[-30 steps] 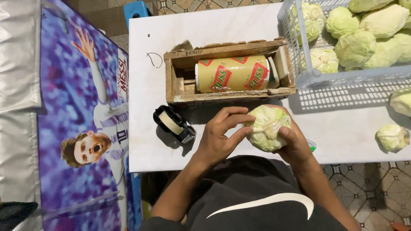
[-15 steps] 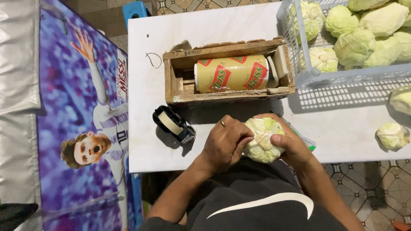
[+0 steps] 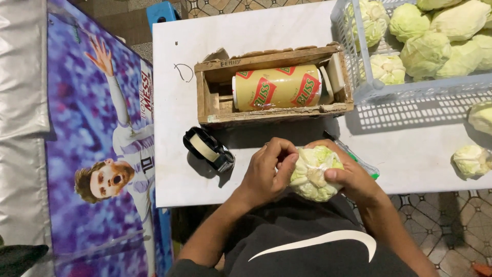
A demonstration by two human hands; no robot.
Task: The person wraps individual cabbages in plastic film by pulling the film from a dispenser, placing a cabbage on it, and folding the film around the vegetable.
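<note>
A small pale-green cabbage (image 3: 311,174) wrapped in clear film sits between both my hands at the near edge of the white table (image 3: 256,41). My left hand (image 3: 266,172) presses its fingertips onto the cabbage's left side. My right hand (image 3: 351,177) cups it from the right, thumb on top. Just behind the hands stands a wooden box (image 3: 215,97) that holds a yellow and red roll of cling film (image 3: 277,87) lying on its side.
A black tape dispenser (image 3: 207,149) lies left of my hands. A pale plastic crate (image 3: 359,56) of cabbages (image 3: 435,36) stands at the back right. Two loose cabbages (image 3: 471,159) lie at the right edge. A green-tipped tool (image 3: 359,161) lies under my right hand. A purple poster (image 3: 92,143) hangs on the left.
The cabbage came down from above the table toward its near edge and turned in my hands. My left fingers moved from its top to its left side.
</note>
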